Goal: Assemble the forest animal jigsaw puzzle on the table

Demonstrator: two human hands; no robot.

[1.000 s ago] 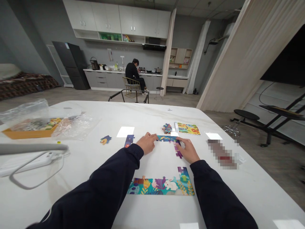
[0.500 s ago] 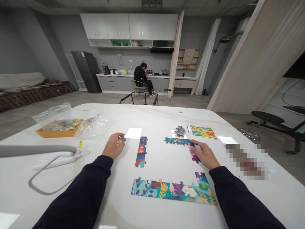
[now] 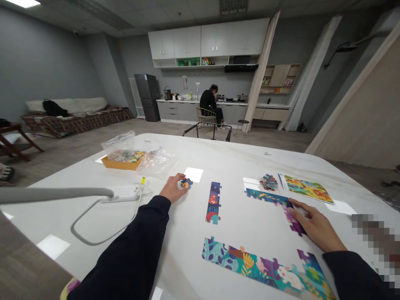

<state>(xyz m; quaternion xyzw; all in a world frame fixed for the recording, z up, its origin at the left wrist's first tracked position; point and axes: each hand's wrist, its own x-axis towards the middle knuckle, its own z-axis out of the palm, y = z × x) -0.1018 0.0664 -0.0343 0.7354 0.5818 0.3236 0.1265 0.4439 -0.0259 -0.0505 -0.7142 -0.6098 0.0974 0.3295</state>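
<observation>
My left hand (image 3: 173,188) is closed on a single jigsaw puzzle piece (image 3: 187,183), dark blue and orange, at its fingertips. Just right of it lies a short upright puzzle strip (image 3: 213,204) with a red figure. My right hand (image 3: 315,223) rests with extended fingers on the corner of an L-shaped joined puzzle section (image 3: 265,195), blue along the top and purple down the side; index finger and thumb touch it. Nearer to me is a longer joined puzzle section (image 3: 250,266) with leaves, flowers and a white rabbit, its right end turning upward.
A heap of loose puzzle pieces (image 3: 269,182) sits beside a picture sheet (image 3: 308,188). At back left are a yellow box (image 3: 121,163) and clear plastic bags (image 3: 159,161). A power strip (image 3: 123,193) and its cable lie left. A person (image 3: 210,101) sits by the far counter.
My view has turned left, so everything appears further right. More of the piece in my left hand shows beyond the fingertips. My right hand stays on the same corner.
</observation>
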